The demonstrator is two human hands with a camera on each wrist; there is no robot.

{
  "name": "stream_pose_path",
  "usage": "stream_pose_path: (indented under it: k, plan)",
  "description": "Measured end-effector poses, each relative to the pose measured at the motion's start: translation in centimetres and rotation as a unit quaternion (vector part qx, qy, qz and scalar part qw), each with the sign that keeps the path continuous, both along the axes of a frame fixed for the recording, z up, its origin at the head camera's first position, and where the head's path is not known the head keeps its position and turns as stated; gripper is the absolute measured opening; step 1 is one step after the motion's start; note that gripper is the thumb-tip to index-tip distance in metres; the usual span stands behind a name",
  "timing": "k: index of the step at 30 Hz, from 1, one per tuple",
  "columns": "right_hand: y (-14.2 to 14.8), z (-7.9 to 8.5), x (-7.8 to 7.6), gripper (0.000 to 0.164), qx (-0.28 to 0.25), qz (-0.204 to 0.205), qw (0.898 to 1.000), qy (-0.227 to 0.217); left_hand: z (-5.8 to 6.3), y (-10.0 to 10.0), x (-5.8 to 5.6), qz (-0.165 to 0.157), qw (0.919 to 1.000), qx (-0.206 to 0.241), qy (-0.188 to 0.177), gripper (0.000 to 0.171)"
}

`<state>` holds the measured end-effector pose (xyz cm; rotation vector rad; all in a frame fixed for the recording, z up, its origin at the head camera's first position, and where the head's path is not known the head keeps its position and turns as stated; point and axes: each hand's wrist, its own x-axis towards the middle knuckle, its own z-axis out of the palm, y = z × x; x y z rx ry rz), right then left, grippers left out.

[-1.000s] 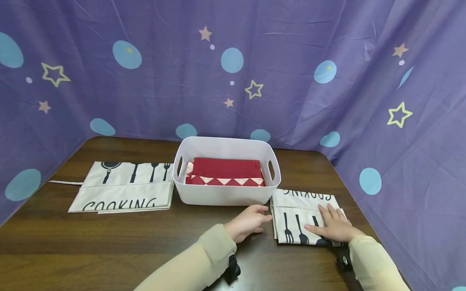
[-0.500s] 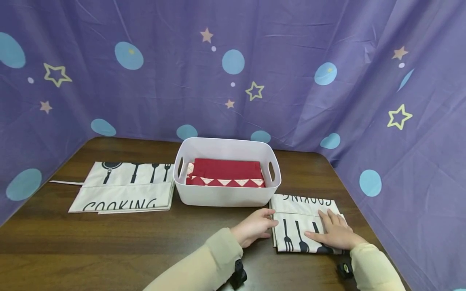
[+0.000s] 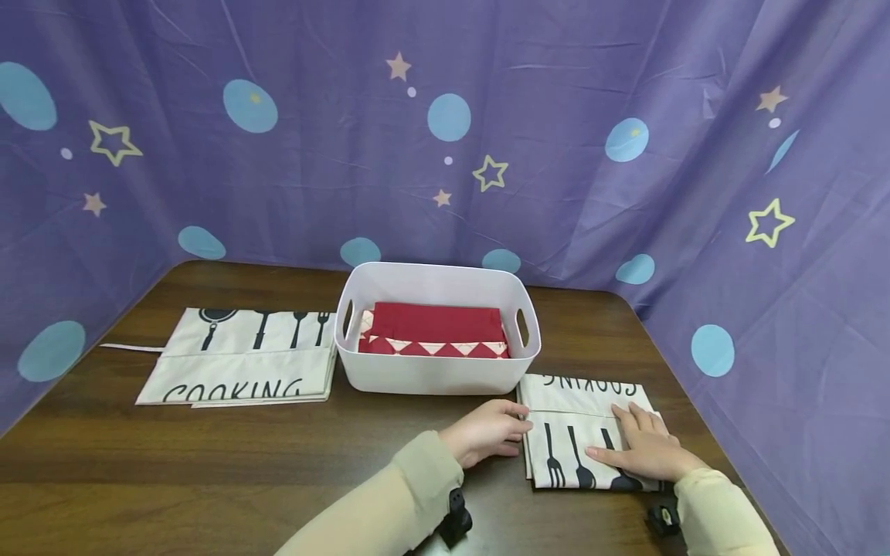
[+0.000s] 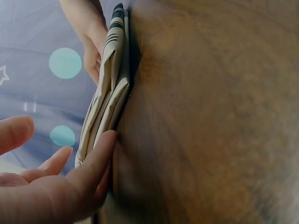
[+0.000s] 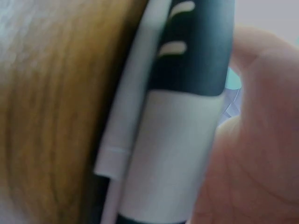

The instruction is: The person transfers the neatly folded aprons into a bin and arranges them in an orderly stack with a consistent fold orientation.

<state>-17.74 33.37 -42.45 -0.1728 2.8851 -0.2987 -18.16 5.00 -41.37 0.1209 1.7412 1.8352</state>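
A folded white apron (image 3: 570, 421) with black cutlery prints and upside-down lettering lies on the table at the right. My right hand (image 3: 647, 448) rests on top of it with spread fingers. At its left edge is my left hand (image 3: 490, 431), palm inward, fingers slightly bent and touching the side. The left wrist view shows the apron's stacked layers (image 4: 105, 107) edge-on, a fingertip of the left hand (image 4: 60, 191) against their lower edge and the thumb apart. In the right wrist view the near fold (image 5: 168, 154) partly hides the right hand (image 5: 266, 126).
A white plastic basket (image 3: 438, 374) holding folded red cloth (image 3: 438, 320) stands behind the hands. Another folded "COOKING" apron (image 3: 243, 367) lies left of it, a white strap (image 3: 132, 348) trailing out. A purple curtain (image 3: 556, 93) encloses the brown table (image 3: 174, 479).
The right-hand apron has slid a little toward me under my right hand. My left hand has moved slightly right and nearer to me, up to the apron's left edge.
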Motion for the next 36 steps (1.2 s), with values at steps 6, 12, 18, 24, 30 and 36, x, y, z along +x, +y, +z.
stream_pose_path:
  k: [6, 12, 18, 24, 30, 36]
  plan:
    - [0.3, 0.2, 0.1, 0.102, -0.013, -0.001, 1.000, -0.006, -0.2, -0.1, 0.0, 0.005, 0.9995, 0.024, -0.018, 0.043]
    - [1.4, 0.4, -0.2, 0.088, -0.043, 0.001, 0.999, 0.009, -0.2, 0.2, 0.2, 0.017, 0.9987, 0.039, -0.029, 0.046]
    - [2.2, 0.8, -0.4, 0.083, -0.076, 0.005, 0.996, 0.042, -0.1, 0.2, 0.3, 0.018, 0.9985, 0.040, -0.033, 0.045]
    - [3.5, 1.5, -1.3, 0.087, -0.073, -0.030, 0.996, 0.033, -0.1, 0.1, 0.2, 0.017, 0.9982, 0.044, -0.037, 0.047]
    - [4.7, 1.8, -1.7, 0.086, -0.062, -0.087, 0.994, -0.003, 0.1, 0.1, 0.3, 0.008, 0.9985, 0.039, -0.039, 0.045]
    - [4.9, 1.8, -1.7, 0.090, -0.085, -0.134, 0.987, -0.030, 0.0, 0.3, 0.5, 0.012, 0.9984, 0.036, -0.042, 0.044]
